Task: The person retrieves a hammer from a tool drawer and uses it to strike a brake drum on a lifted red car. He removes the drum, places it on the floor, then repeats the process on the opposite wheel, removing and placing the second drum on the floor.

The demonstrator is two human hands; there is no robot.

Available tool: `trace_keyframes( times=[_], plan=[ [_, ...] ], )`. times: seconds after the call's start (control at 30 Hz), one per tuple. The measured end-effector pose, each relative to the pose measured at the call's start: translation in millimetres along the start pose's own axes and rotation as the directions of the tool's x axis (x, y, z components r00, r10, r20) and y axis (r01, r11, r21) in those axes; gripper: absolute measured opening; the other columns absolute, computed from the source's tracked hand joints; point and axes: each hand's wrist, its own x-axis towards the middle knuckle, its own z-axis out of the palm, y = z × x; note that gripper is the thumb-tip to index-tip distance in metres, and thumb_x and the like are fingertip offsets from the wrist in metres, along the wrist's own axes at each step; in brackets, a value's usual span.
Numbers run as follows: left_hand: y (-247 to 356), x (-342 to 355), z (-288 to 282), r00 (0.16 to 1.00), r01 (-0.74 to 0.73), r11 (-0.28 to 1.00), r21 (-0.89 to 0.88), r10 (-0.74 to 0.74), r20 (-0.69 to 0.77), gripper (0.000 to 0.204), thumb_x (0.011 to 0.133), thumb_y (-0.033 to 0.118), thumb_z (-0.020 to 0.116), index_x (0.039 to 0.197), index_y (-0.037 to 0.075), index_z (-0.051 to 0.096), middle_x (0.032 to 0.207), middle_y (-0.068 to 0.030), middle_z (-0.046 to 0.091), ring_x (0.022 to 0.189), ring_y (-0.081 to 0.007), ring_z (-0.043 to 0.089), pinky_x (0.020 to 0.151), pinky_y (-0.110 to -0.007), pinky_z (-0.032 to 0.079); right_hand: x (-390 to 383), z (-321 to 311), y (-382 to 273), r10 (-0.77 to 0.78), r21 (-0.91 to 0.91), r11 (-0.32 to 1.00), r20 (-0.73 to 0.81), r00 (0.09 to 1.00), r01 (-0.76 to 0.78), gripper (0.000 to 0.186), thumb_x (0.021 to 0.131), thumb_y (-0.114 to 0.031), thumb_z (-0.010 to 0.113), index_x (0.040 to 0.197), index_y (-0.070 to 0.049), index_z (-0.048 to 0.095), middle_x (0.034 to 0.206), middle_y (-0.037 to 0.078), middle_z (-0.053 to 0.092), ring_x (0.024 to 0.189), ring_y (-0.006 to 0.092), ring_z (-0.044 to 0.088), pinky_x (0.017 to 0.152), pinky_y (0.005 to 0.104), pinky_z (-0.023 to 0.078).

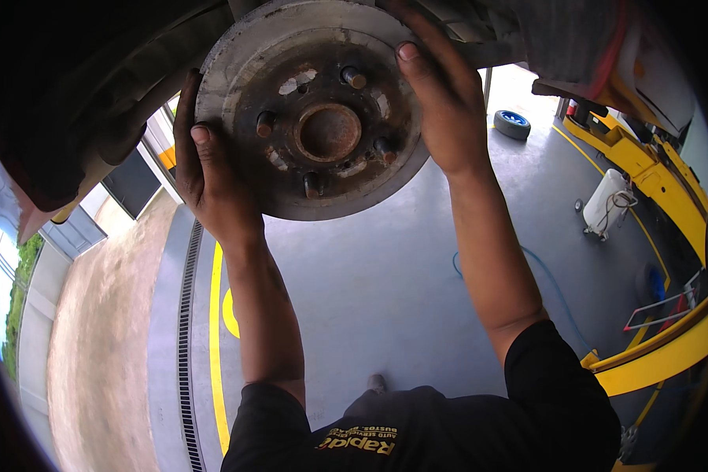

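Observation:
A worn brake disc (346, 206) sits raised in front of me under a car's wheel arch, its grey outer ring surrounding a rusty centre. Several wheel studs (354, 77) poke out through it around a round rusty hub bore (328, 132). My left hand (212, 185) grips the disc's lower left edge, thumb at the rim and a finger along the outside. On the opposite side, my right hand (452, 106) holds the right edge, thumb tip on the face and the other fingers reaching up along the rim, partly hidden. Both hands look dark with grime.
Dark car bodywork (71, 118) overhangs at upper left. On the grey floor at right lie a tyre with a blue wheel (512, 124), a white tank (608, 203) and a blue hose (554, 279). Yellow lift arms (657, 354) stand at right; a floor drain (185, 338) runs at left.

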Motion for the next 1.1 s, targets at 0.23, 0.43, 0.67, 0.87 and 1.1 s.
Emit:
trace_keyframes(
  times=[0.23, 0.43, 0.67, 0.87, 1.1],
  plan=[
    [19.2, 16.3, 1.9, 0.992, -0.08, 0.987, 0.139, 0.065, 0.111, 0.045, 0.107, 0.024, 0.054, 0.146, 0.0, 0.056, 0.142, -0.0178, 0.063, 0.132, -0.0287, 0.058, 0.116, -0.041, 0.04, -24.4, 21.5, 2.1, 0.043, 0.154, 0.988, -0.248, 0.968, -0.004, 0.048, 0.105, -0.025, 0.053, 0.147, -0.003, 0.054, 0.14, 0.016, 0.061, 0.133, 0.0263, 0.055, 0.116, 0.0393, 0.038],
    [17.6, -9.1, 8.4, 0.98, 0.016, 0.999, 0.046, -0.006, -0.2, 0.043, 0.105, 0.025, 0.058, 0.137, -0.002, 0.061, 0.132, -0.0192, 0.065, 0.121, -0.0277, 0.062, 0.11, -0.04, 0.044, -10.6, 2.5, -3.4, 0.043, 0.072, 0.997, -0.169, 0.985, -0.031, 0.05, 0.104, -0.035, 0.061, 0.132, 0.006, 0.058, 0.133, 0.02, 0.061, 0.124, 0.0253, 0.056, 0.107, 0.0374, 0.042],
    [29.7, -17.2, 2.3, 0.879, 0.344, 0.922, 0.175, -0.251, -0.406, 0.046, 0.103, 0.036, 0.058, 0.121, -0.005, 0.067, 0.111, -0.015, 0.071, 0.098, -0.0232, 0.065, 0.093, -0.035, 0.049, 12.2, -14.5, -17.6, 0.296, -0.338, 0.871, -0.22, 0.93, -0.357, 0.056, 0.102, -0.046, 0.06, 0.118, 0.008, 0.06, 0.107, 0.028, 0.067, 0.105, 0.0382, 0.067, 0.09, 0.0458, 0.05],
    [22.7, -2.5, -5.4, 0.88, 0.444, 0.755, 0.482, -0.267, -0.393, 0.044, 0.1, 0.032, 0.055, 0.11, -0.008, 0.071, 0.095, -0.023, 0.073, 0.088, -0.0327, 0.069, 0.086, -0.041, 0.051, 33.8, -15.4, 23.0, 0.176, -0.711, 0.679, -0.086, 0.981, -0.184, 0.056, 0.105, -0.045, 0.049, 0.12, 0.007, 0.063, 0.097, 0.03, 0.07, 0.098, 0.0493, 0.068, 0.086, 0.0545, 0.053],
    [-5.6, 9.0, -1.9, 0.901, 0.395, 0.505, 0.768, -0.047, -0.432, 0.047, 0.095, 0.028, 0.044, 0.093, -0.01, 0.072, 0.099, -0.034, 0.071, 0.089, -0.0508, 0.069, 0.082, -0.056, 0.052, 45.3, -8.1, 36.4, 0.418, -0.654, 0.617, -0.197, 0.887, -0.437, 0.047, 0.109, -0.032, 0.036, 0.118, 0.003, 0.066, 0.102, 0.031, 0.07, 0.099, 0.0471, 0.069, 0.088, 0.0571, 0.053]
  ],
)
